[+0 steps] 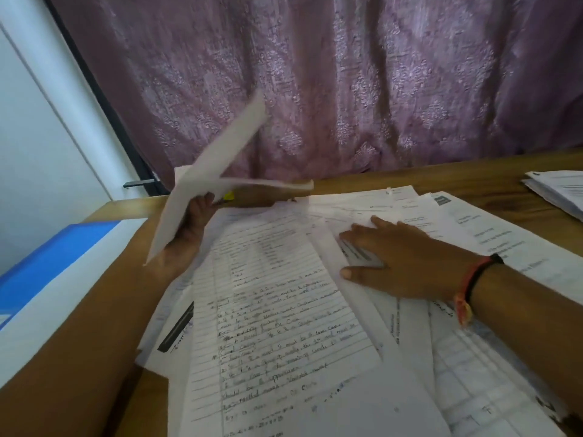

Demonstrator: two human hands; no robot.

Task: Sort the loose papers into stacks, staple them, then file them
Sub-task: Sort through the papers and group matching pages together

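We see a blue folder (53, 260) lying at the desk's (457, 171) left edge; we cannot tell what is in it. The loose papers (284, 310) are spread across the desk in an overlapping heap, the lined handwritten sheet on top, its long axis running from us toward the curtain (347, 74). Our left hand (189, 228) grips a few raised sheets (214, 165), fingers curled round their lower edge, the sheets tilting up and away to the right. Our right hand (400, 260) lies flat on the heap, fingers straight and slightly apart. A separate stack (558, 190) sits far right. A small yellow thing (229, 195) shows beside the left fingers.
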